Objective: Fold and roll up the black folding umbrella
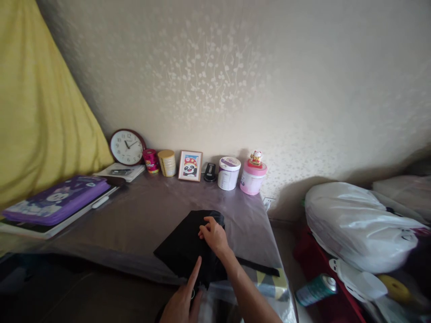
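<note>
**Black cloth (182,244) at near edge of table (144,211)**

Cloth matte, sharp-cornered; tabletop smooth, slightly glossy. My right hand (214,234) is over it, half open, fingers bent. My left hand (183,298) is at its near end, index straight; can't tell if gripping.

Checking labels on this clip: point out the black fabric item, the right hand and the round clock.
Black fabric item (182,240): head view, on its broad part toward picture left.
Right hand (214,236): head view, on the back of the hand.
Round clock (127,149): head view, on the dial.
</note>
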Tool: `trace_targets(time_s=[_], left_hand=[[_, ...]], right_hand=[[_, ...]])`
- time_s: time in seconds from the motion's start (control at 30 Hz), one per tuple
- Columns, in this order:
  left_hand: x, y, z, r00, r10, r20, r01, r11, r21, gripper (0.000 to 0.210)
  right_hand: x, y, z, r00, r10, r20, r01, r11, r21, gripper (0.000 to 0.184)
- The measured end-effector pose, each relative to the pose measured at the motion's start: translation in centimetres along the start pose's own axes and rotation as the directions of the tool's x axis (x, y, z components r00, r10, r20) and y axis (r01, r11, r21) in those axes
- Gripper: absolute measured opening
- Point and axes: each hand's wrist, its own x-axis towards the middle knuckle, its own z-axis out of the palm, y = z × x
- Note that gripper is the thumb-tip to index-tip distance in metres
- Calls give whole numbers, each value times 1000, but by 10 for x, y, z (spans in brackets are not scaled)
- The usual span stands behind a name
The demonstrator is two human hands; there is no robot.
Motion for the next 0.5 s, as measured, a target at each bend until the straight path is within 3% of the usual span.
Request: trace_targets(time_s=[0.07,0.13,0.2,0.27,0.33,0.4,0.5], left_hand=[[2,-3,1,1000,0,-3,0,1000,2,60],[2,-7,3,1000,3,-17,-3,1000,-24,60],[3,-11,5,999,18,-45,-20,999,-48,58],[3,-15,7,997,31,-76,-35,998,-58,56],[3,-18,8,995,41,-88,-47,997,-69,55],[3,-17,8,996,43,-83,-50,995,-88,55],[1,-11,6,997,30,-72,-40,989,-139,56]], right_hand=[[-9,-1,-2,996,-91,12,91,996,4,24],[-24,2,-4,963,-268,8,268,963,4,19],[-41,7,-6,889,-459,4,459,888,-20,19],[-52,14,-8,822,-569,20,569,820,-63,19],[-52,22,-8,786,-617,50,618,777,-118,19],[-39,30,-9,780,-623,62,623,763,-174,22],[-6,40,-15,839,-544,5,533,820,-209,26]])
